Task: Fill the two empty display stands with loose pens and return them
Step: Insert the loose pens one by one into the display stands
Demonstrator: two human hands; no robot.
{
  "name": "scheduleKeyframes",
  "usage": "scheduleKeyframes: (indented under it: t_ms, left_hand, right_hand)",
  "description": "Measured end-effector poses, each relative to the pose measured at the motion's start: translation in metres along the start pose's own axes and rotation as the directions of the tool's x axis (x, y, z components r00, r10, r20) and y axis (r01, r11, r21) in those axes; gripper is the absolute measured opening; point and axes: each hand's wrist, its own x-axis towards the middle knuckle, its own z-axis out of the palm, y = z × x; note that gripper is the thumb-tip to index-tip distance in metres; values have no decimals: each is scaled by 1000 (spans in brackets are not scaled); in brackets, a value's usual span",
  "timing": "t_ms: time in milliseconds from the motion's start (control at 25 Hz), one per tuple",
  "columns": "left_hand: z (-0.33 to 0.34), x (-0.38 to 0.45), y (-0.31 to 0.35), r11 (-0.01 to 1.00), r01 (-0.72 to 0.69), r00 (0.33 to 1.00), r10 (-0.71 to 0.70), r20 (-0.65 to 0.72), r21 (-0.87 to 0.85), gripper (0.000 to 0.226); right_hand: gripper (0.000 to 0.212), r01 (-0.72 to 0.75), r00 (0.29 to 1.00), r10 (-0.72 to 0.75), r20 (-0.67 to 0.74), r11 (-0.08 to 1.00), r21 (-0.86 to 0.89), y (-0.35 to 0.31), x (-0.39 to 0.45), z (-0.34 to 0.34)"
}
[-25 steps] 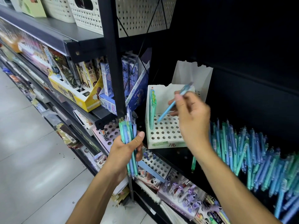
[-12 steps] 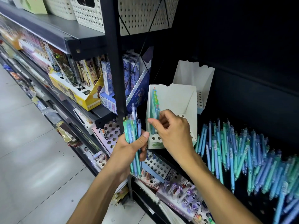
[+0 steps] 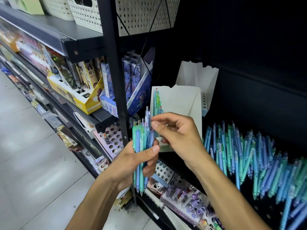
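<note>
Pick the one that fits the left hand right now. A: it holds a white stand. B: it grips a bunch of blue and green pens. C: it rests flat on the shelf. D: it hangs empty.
B: the left hand is wrapped round a bunch of pens, held upright.

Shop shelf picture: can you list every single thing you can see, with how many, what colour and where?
near display stand: one, white, on the dark shelf behind the hands, a few green and blue pens along its left wall
far display stand: one, white, behind and right of the near one
loose pens: too many to count, blue and green, heaped on the shelf at right
bunch of pens: several, blue and green, upright in the left hand
yellow box: one, on the left shelf
blue box: one, right of the yellow box
baskets: several, cream, top shelf
left hand: grips the bunch
right hand: at the bunch's top, fingers curled; pinching one pen, unclear
</note>
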Motion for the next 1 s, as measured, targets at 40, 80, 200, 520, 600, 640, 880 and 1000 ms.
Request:
scheduleKeyframes:
  t_ms: [40,80,200,520,600,640,880,1000]
  left_hand:
    - [0,0,0,1000,16,1000,-16,8,22,31]
    - [1,-1,-1,998,28,999,-29,14,51,32]
    - [5,-1,-3,994,42,998,-46,33,100,30]
    - [3,-5,2,989,71,988,-51,-148,128,14]
    - [-1,-7,2,998,50,962,-38,-270,38,22]
    - [-2,-7,2,999,28,946,-32,-322,-18,26]
    - [0,-4,1,995,-10,921,-31,-389,-101,25]
    - [1,-5,1,994,-14,924,-27,-382,-105,21]
  right_hand:
    - [6,-14,1000,14,1,1000,1,-2,1,-3]
    - [9,-26,1000,26,-6,1000,-4,-4,1,-6]
    - [13,-114,994,113,9,992,49,-8,1,-9]
    - [6,285,887,-148,-438,921,267,-48,17,-39]
    - [5,384,816,-254,-519,910,159,-44,15,-48]
    - [5,373,825,-279,-492,922,103,-37,11,-45]
    - [9,274,897,-299,-326,954,-122,15,-1,-11]
    - [10,286,905,-352,-239,919,-270,26,1,-6]
